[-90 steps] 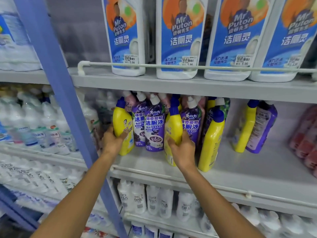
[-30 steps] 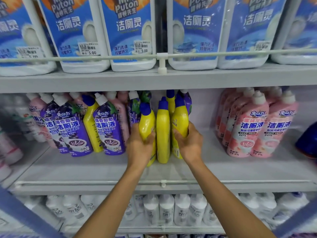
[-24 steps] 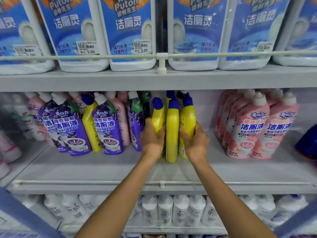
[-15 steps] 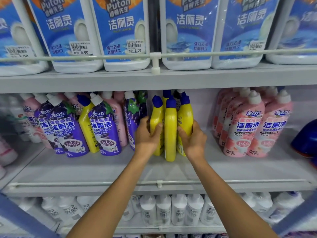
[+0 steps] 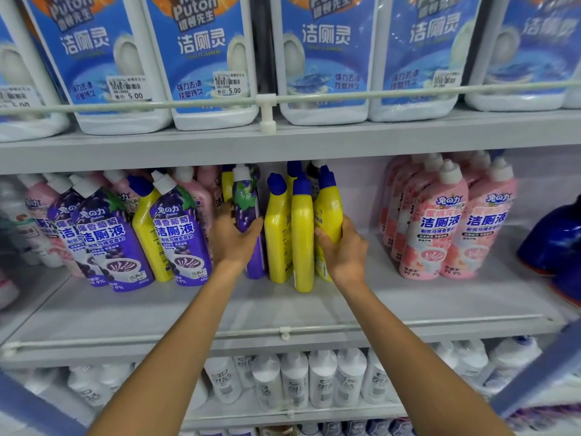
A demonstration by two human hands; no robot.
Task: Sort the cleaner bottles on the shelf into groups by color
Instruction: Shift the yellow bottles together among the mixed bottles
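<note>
Three yellow cleaner bottles with blue caps (image 5: pixel 302 240) stand side by side at the middle of the grey shelf (image 5: pixel 283 313). My right hand (image 5: pixel 342 250) grips the rightmost yellow bottle (image 5: pixel 328 215). My left hand (image 5: pixel 235 240) is closed around a purple bottle with a white cap (image 5: pixel 246 202) just left of the yellow three. Further left stand purple bottles (image 5: pixel 182 234), one more yellow bottle (image 5: pixel 147 234) among them, and pink ones behind. A group of pink bottles (image 5: pixel 440 228) stands at the right.
Large white bottles with blue labels (image 5: pixel 201 58) fill the upper shelf behind a rail (image 5: pixel 377 94). White bottles (image 5: pixel 320 379) line the lower shelf. A dark blue container (image 5: pixel 553 243) sits at the far right. A thin front rail (image 5: pixel 283 333) edges the middle shelf.
My left hand has let go of the left yellow bottle and moved left onto the purple bottle. My right hand stays on the rightmost yellow bottle.
</note>
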